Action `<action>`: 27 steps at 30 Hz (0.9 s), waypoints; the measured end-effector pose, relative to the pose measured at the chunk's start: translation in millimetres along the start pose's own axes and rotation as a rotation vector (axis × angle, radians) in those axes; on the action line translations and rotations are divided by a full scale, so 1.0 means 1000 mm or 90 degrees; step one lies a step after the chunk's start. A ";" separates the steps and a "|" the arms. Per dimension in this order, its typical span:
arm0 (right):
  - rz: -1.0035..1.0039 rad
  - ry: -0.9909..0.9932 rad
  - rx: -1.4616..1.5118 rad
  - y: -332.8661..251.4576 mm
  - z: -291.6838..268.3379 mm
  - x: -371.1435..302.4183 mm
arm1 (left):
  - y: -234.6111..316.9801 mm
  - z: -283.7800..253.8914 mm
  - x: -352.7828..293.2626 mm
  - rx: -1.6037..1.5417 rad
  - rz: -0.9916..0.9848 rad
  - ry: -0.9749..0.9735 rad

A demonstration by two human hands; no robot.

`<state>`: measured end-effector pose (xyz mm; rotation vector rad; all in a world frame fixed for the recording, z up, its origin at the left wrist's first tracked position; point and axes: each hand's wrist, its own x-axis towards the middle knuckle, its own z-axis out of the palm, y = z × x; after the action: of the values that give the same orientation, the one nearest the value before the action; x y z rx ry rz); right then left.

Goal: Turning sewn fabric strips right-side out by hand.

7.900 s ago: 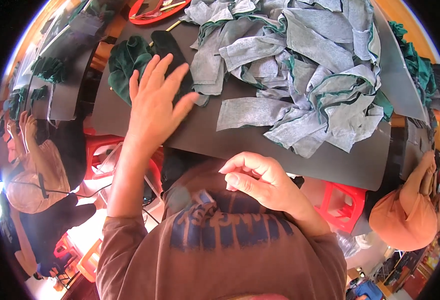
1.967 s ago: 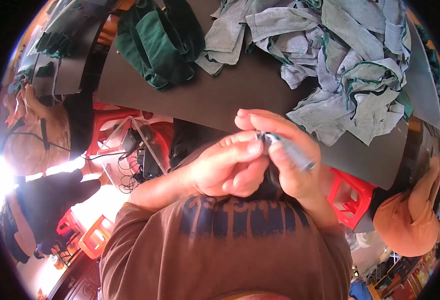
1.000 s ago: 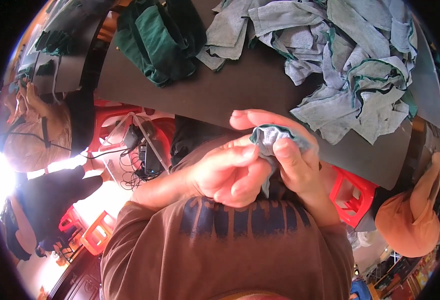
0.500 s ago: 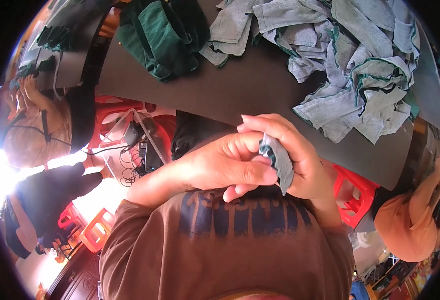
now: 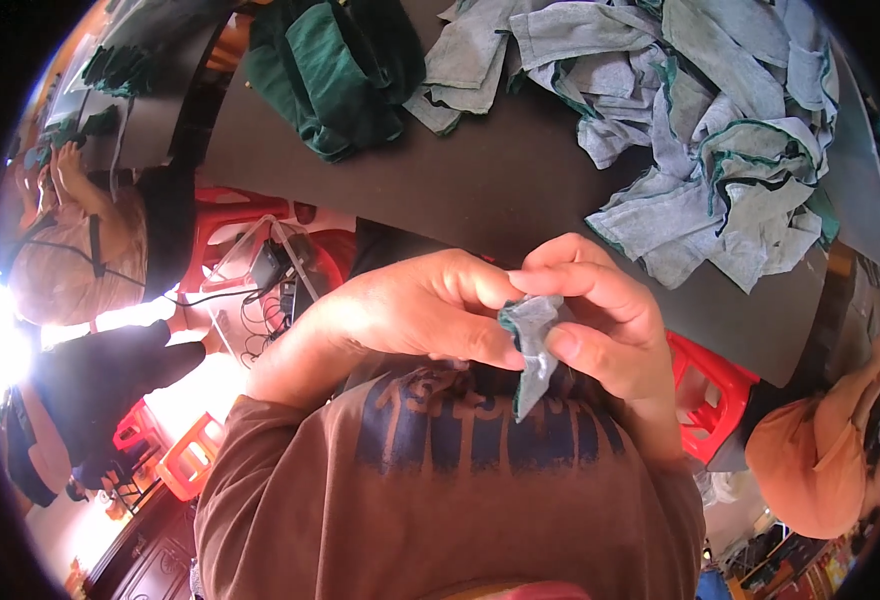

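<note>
A small grey fabric piece with a dark green edge (image 5: 536,345) is held up between my two hands, in front of my brown shirt. My left hand (image 5: 440,305) pinches its green-edged side between thumb and fingers. From the other side my right hand (image 5: 600,325) grips it, thumb on the grey face and fingers curled over the top. The lower tip of the fabric hangs free below my fingers. Beyond my hands, a loose heap of grey fabric pieces with green edges (image 5: 680,110) lies at the right of the dark table (image 5: 500,190).
A folded bundle of dark green cloth (image 5: 330,75) lies left of the heap. Red plastic stools (image 5: 710,390) stand at the right and left. Black cables and a box (image 5: 275,275) are at the left. Other people (image 5: 815,445) sit at both sides.
The fabric piece has turned so more of its grey face shows, and it sits slightly further left. My right thumb has come onto it, and my right fingers have curled in.
</note>
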<state>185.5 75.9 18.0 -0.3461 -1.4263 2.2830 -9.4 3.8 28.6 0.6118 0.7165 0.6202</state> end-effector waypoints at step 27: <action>-0.517 0.149 -0.523 0.009 0.023 0.015 | -0.012 0.014 0.016 0.609 0.812 0.498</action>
<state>160.2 61.5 20.5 -0.1938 -1.8610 0.9426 13.8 3.5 22.3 1.8136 1.3484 1.7798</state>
